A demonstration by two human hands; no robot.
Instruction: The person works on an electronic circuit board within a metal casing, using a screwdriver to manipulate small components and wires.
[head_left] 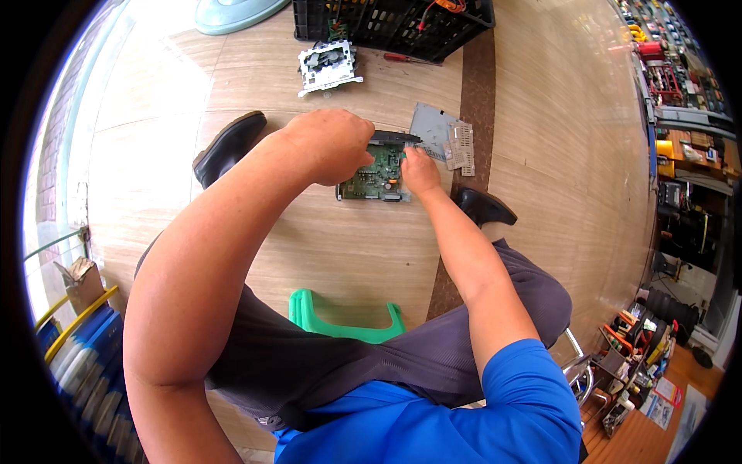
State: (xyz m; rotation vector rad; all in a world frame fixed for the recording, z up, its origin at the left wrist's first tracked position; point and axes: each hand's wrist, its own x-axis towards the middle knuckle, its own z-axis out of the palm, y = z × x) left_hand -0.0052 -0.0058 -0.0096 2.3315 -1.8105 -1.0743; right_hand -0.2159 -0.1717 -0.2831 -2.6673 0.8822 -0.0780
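A green circuit board (379,176) lies on the floor between my feet, with a black strip (396,138) along its far edge. My left hand (331,145) is closed at the board's far left corner, its thumb over the board; what its curled fingers hold is hidden. At the board's right edge, my right hand (421,170) has its fingers pressed together around something small, with a bit of green at the fingertips. Just beyond that hand lie a grey metal plate (430,127) and a perforated metal piece (461,147).
A white metal mechanism (328,68) sits farther off, near a black crate (386,35) and a red-handled screwdriver (402,57). The green stool (340,331) is beneath me. Cluttered shelves (688,139) line the right, a tool-covered bench (634,402) the lower right.
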